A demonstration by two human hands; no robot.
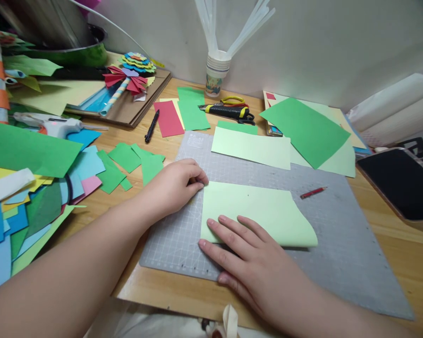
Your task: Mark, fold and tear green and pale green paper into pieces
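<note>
A pale green paper sheet (254,202) lies folded over on the grey cutting mat (338,244), its right end still curling up in a loose bend. My left hand (178,185) pinches the sheet's far left corner between thumb and fingertips. Flat across the near left part of the paper rests my right hand (246,258), fingers spread, with the index fingertip by the near left corner. Just beyond, a pale green paper strip (250,148) lies on the mat's far edge. A short red pencil (313,192) is to the right of the sheet.
Green scraps (125,157), a glue gun (56,126) and heaped coloured paper (24,225) crowd the left. Scissors (234,110), a black pen (152,126) and a cup stack with straws (216,75) stand behind. A green sheet (306,131) and dark tablet (402,180) lie right.
</note>
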